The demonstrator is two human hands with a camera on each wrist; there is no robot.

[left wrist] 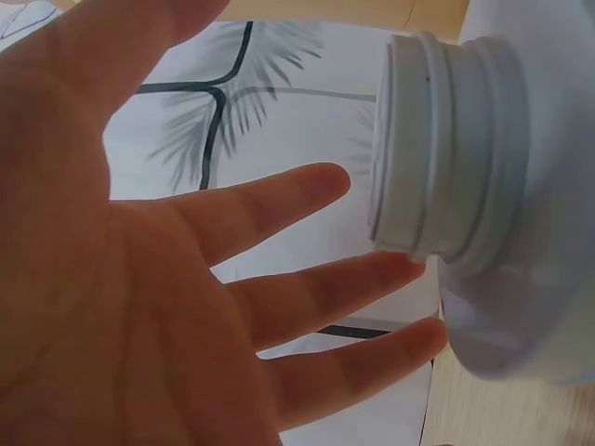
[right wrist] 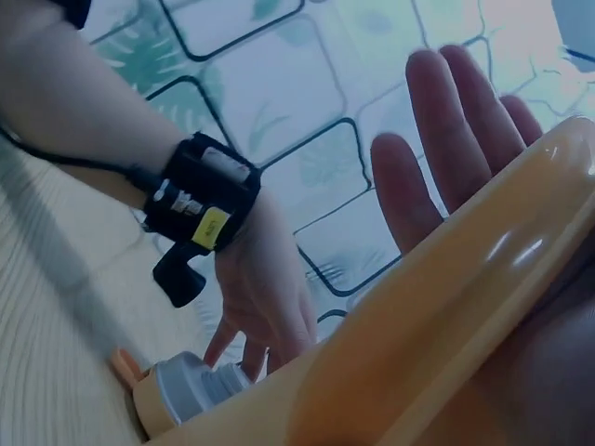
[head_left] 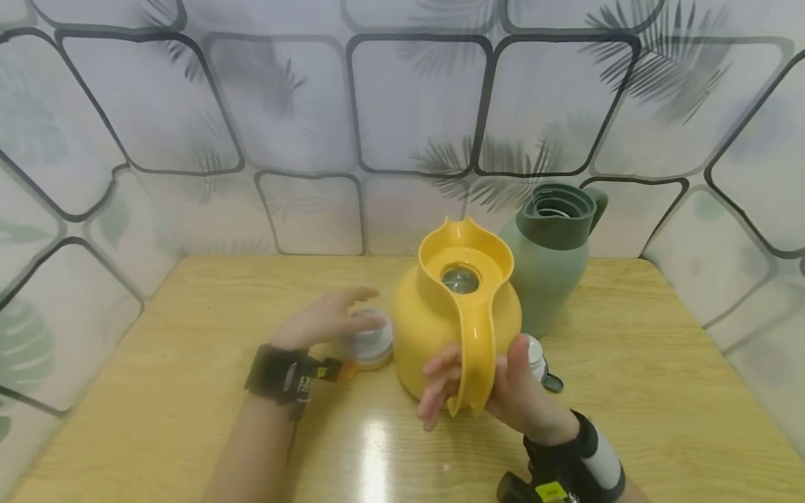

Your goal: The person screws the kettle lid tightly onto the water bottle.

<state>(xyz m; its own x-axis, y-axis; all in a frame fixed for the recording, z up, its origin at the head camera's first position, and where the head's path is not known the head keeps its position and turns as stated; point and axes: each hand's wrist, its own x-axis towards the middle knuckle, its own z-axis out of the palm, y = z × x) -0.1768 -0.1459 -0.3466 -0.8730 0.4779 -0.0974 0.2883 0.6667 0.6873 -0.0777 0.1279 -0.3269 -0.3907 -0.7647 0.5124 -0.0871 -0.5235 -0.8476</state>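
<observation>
A yellow thermos jug (head_left: pixel 415 314) stands lidless on the table, its handle (head_left: pixel 478 342) towards me. My right hand (head_left: pixel 525 398) is at this handle, its fingers (right wrist: pixel 451 130) reaching past it fairly straight, thumb raised on the right side. Left of the jug lies a stopper lid (head_left: pixel 371 344), white and threaded on top with a yellow base. My left hand (head_left: pixel 330 318) hovers by that lid, fingers spread; in the left wrist view the fingertips (left wrist: pixel 423 334) come right up to the white threaded part (left wrist: pixel 446 149).
A green thermos jug (head_left: pixel 547 272), also lidless, stands behind and right of the yellow one. Its white stopper with a dark green tab (head_left: pixel 552 382) lies partly hidden behind my right hand. Patterned cloth (head_left: pixel 415 105) encloses the wooden table (head_left: pixel 660 391) at the back and sides.
</observation>
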